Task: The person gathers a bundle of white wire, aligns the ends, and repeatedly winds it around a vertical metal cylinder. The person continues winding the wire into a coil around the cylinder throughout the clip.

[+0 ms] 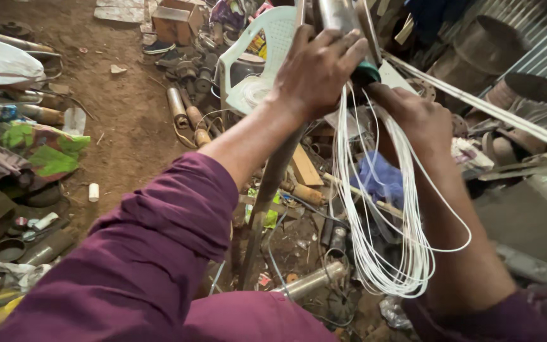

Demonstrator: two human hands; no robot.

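Observation:
My left hand (316, 71) grips a shiny metal cylinder (339, 15) that stands upright at the top of the view, with a green band just below my fingers. My right hand (414, 115) sits under it, touching the top of a long hanging coil of thin white wire (384, 253). The wire loops drop from the cylinder's lower end down to the floor clutter. Both my sleeves are maroon. A rusty metal post (267, 196) runs downward behind my left forearm.
A white plastic chair (257, 60) stands behind my hands. Rusty pipes (183, 113), a steel tube (311, 280), scrap parts and a blue cloth (378, 177) litter the dirt floor. Corrugated metal sheeting (539, 31) and a long white strip (489, 107) lie at the right.

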